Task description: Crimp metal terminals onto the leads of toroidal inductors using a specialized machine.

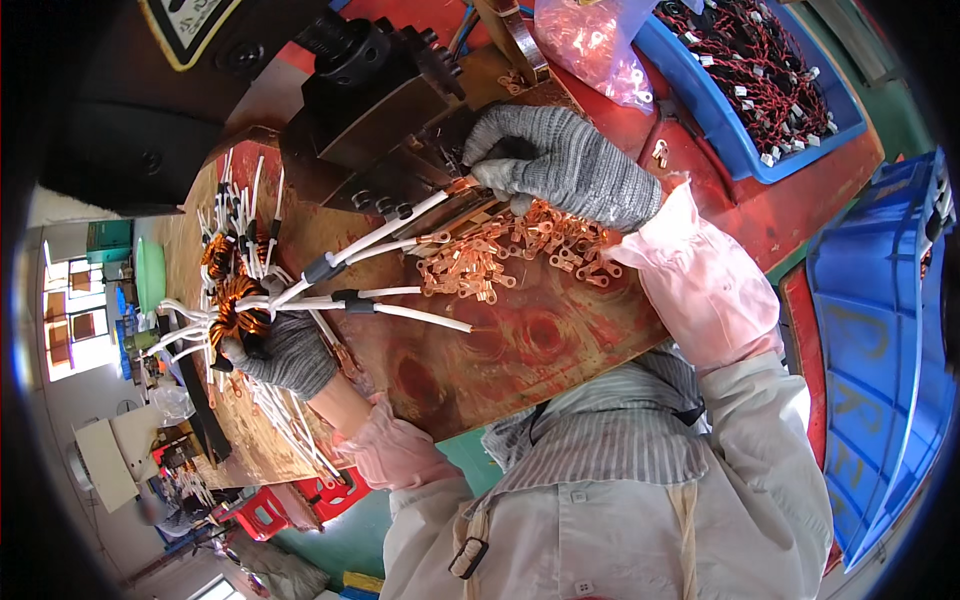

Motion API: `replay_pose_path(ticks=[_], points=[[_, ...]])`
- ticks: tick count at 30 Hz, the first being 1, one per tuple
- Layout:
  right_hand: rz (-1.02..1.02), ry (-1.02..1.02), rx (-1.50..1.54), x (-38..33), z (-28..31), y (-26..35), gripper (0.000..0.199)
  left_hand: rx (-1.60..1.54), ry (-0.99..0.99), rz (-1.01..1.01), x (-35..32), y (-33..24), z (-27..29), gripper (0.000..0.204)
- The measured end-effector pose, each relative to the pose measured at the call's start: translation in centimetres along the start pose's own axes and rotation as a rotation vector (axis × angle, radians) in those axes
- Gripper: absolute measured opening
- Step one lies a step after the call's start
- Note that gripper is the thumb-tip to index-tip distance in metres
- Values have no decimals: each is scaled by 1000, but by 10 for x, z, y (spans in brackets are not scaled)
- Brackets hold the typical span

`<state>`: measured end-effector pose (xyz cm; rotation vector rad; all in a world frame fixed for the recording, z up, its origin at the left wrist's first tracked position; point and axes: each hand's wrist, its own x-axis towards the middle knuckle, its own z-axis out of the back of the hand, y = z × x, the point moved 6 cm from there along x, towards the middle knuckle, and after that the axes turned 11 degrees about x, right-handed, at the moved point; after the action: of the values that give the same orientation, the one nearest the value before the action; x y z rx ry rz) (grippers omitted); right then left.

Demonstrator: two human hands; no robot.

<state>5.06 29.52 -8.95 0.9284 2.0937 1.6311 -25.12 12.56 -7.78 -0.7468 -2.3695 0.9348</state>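
Left hand (288,358), gloved, is gripping the coil (238,308) over the table (530,350). Right hand (565,165), gloved, is pinching a copper lug (461,184) at a white lead's (400,220) end, beside the press (375,115). Loose lugs (470,268) are lying piled on the table, near the right hand.

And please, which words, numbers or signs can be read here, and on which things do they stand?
Wording is left unquoted; the markings stand here:
Black press: a tilted, yellow-edged label with dark print, cut off by the picture's top edge, too small to read.
Blue plastic crate at right: large, faded yellow characters on its side.
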Motion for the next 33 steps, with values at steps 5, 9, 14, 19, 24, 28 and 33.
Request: replay_pose_path(ticks=[5,9,14,19,24,28,33], points=[[-20,20,49,7,1,0,18,11,-27,9,0,2,8,40],[-17,-5,5,10,4,1,20,28,-44,7,3,3,13,43],[-55,-38,14,13,6,-3,21,104,-86,11,0,6,11,45],[-68,-57,35,14,8,-6,23,113,-81,-5,1,3,13,44],[-25,-91,-28,15,12,-6,23,86,-120,27,2,2,20,42],[-34,-95,-9,16,10,-7,23,103,-110,11,1,2,19,42],[-37,-153,-34,14,12,-7,24,117,-92,17,-1,4,14,45]])
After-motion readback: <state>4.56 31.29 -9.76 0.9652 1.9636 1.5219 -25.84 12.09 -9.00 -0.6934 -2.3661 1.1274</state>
